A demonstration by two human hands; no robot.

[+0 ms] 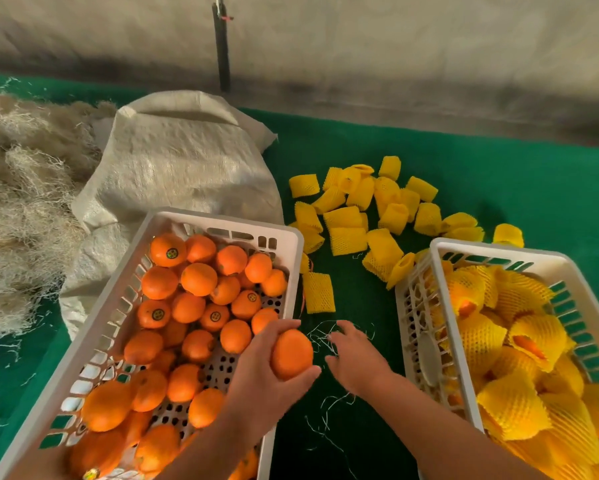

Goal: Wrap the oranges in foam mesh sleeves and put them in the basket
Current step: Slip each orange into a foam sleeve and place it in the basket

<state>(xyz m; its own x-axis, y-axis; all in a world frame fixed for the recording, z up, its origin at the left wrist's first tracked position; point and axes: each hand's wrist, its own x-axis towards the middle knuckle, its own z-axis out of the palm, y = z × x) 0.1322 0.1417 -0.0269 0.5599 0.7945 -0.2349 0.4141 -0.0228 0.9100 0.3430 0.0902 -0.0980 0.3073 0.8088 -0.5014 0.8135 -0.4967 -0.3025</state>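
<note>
Holding a bare round orange (292, 353) just over the near right rim of the white slotted plastic crate of unwrapped oranges (222, 225), the person's left hand (267, 372) curls its fingers and thumb round the fruit, while the right hand (355, 358) hovers over the green felt-covered desk (499, 174) with fingers loosely spread and nothing in them. The step in hand looks like the start of a fresh wrap: fruit picked, sleeve not yet chosen. The next move probably calls for the right hand to reach forward to the nearest flat yellow foam mesh sleeve (319, 292), lying just beside the crate's right wall, pinch it open and draw it over the orange, then drop the wrapped fruit into the white slotted plastic basket of sleeved oranges (492, 249) on the right. That basket is cut off by the right and bottom edges, so how full it is cannot be judged; the crate's near end is cut off too and partly covered by the left forearm. The right hand is blurred, so its fingertips are hard to make out. Behind lie a pale woven sack (180, 161) and a heap of straw-like fibre (24, 188)
</note>
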